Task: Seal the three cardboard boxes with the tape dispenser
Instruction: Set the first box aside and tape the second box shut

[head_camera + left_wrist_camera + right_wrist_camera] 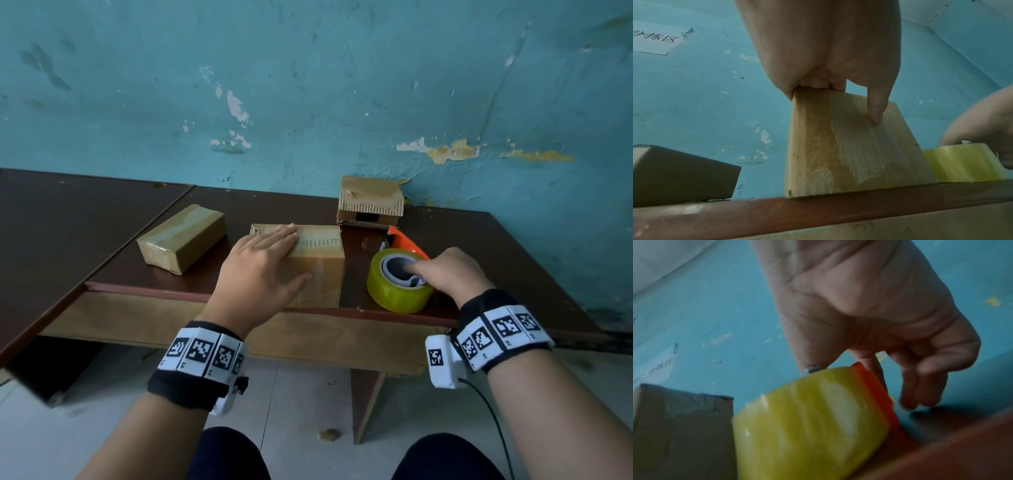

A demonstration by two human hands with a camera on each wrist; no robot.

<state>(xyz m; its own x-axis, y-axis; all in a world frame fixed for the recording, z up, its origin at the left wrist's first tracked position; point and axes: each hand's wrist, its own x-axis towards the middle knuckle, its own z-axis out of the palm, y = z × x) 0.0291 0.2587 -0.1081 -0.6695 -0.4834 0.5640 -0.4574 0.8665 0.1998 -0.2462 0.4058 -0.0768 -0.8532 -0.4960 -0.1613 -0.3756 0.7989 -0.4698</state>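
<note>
Three cardboard boxes stand on the dark table (507,246). A taped box (181,238) lies at the left, and a small one (371,200) sits against the wall. My left hand (263,263) lies flat on the middle box (322,270), fingers straight on top. Its thumb (877,110) rests on the box's front face (838,154). To the right is the tape dispenser, a yellow roll (399,284) on an orange body (406,241). My right hand (448,270) grips it with a digit in the roll's core. The roll (812,421) is tilted off the table.
The middle box and the dispenser sit close to the table's front edge (154,291). A second dark tabletop (68,219) adjoins on the left. The peeling blue wall (308,102) closes off the back. A paper label (653,40) hangs on the wall.
</note>
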